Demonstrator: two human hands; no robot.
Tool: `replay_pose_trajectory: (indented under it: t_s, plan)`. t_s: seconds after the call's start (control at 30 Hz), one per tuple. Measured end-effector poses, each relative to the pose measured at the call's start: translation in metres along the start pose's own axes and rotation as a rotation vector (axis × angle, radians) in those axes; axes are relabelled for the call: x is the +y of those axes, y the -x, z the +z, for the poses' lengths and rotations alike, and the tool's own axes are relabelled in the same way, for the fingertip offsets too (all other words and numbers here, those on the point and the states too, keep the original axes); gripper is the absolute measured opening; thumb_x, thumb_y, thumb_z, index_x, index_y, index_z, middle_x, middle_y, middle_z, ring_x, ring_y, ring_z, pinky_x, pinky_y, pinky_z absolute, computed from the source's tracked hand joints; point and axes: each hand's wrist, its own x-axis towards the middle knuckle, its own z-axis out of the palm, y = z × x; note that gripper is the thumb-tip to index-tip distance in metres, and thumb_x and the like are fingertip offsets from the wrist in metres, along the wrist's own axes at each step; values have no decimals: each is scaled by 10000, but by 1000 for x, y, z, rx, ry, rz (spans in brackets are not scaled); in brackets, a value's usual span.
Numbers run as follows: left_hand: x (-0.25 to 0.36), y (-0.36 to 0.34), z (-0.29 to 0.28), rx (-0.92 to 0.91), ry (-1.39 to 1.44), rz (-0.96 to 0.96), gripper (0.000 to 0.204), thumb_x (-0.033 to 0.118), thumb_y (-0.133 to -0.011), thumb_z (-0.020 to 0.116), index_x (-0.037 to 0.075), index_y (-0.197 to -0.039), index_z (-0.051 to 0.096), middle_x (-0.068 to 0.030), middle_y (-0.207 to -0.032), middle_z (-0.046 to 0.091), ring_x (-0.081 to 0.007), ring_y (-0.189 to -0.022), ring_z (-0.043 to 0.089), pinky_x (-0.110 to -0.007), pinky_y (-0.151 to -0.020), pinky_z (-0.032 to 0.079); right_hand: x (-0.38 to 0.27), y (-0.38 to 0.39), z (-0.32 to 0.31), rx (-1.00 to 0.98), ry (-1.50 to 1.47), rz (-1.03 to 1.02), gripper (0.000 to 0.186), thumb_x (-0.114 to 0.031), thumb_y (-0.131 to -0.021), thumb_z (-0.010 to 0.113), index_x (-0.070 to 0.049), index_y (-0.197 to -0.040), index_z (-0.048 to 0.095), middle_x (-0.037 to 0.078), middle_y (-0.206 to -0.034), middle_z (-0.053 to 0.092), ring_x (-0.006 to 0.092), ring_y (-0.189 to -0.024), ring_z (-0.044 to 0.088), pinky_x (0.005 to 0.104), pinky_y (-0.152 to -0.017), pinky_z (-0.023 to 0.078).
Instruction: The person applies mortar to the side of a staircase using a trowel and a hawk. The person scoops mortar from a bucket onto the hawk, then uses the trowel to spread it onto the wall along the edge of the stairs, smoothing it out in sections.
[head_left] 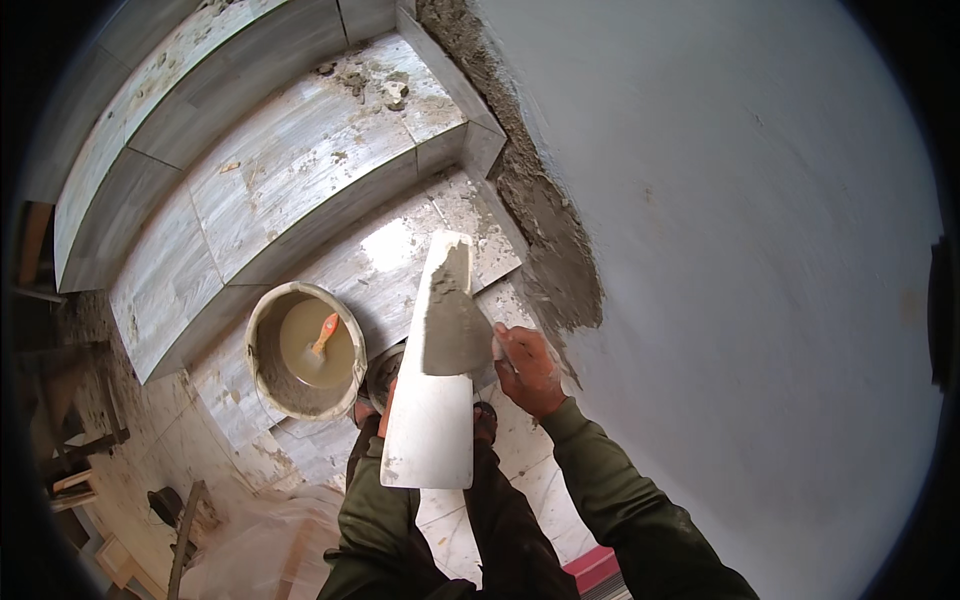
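Note:
A long, pale metal plastering trowel (428, 435) lies flat in front of me, with grey mortar (452, 268) on its far half. My left hand (387, 408) holds it from below; the blade covers most of that hand. From the right, my right hand (530, 370) is closed around the handle of a smaller pointing trowel (458, 335). Its grey, mortar-coated blade rests over the long one, and mortar blurs its outline. Just beyond, a strip of wet mortar (560, 255) runs along the wall's lower edge beside the steps.
To the left, a bucket (256, 345) holds cloudy water and a brush with an orange handle (328, 328). A darker container (382, 372) is partly hidden behind the long trowel. Tiled steps (290, 190) with mortar crumbs rise ahead; the grey wall (750, 300) stands right. Plastic sheeting (255, 540) lies lower left.

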Motion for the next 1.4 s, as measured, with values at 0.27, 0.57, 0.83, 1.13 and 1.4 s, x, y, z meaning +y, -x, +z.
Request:
replay_pose_trajectory:
  t_s: [0.27,0.57,0.83,1.13,1.4]
  plan:
    - [0,5,-10,22,-25,29,455,394,-872,499,39,-1151,551,-90,-1021,631,-212,-881,622,-341,-782,512,8,7,-18,-101,246,-75,551,10,-683,606,-160,-1206,569,79,-877,548,267,-733,546,386,-615,429]
    - [0,5,-11,19,-45,42,445,379,-843,541,36,-1126,565,-79,-998,635,-198,-875,619,-334,-776,507,15,39,-51,-81,363,-54,542,4,-671,608,-151,-1191,592,88,-893,550,272,-738,541,373,-635,430]
    - [-4,8,-11,27,-56,37,438,365,-818,579,33,-1104,578,-70,-977,638,-186,-869,616,-327,-771,501,-26,20,-84,-66,-171,228,319,-42,-788,600,-49,-1106,618,100,-800,591,206,-636,563,325,-571,435]
    - [-2,11,-14,13,-69,44,432,349,-789,621,29,-1079,591,-59,-954,642,-173,-863,613,-319,-765,496,-3,-18,-75,-716,-926,762,353,-275,-922,461,35,-937,628,43,-534,503,112,-436,450,246,-516,391]
    - [7,4,-25,-8,-125,67,429,335,-764,658,26,-1056,604,-49,-933,646,-161,-857,611,-313,-759,491,-47,28,-111,-593,-918,970,301,-237,-930,483,22,-940,635,29,-556,520,74,-541,486,227,-525,394]
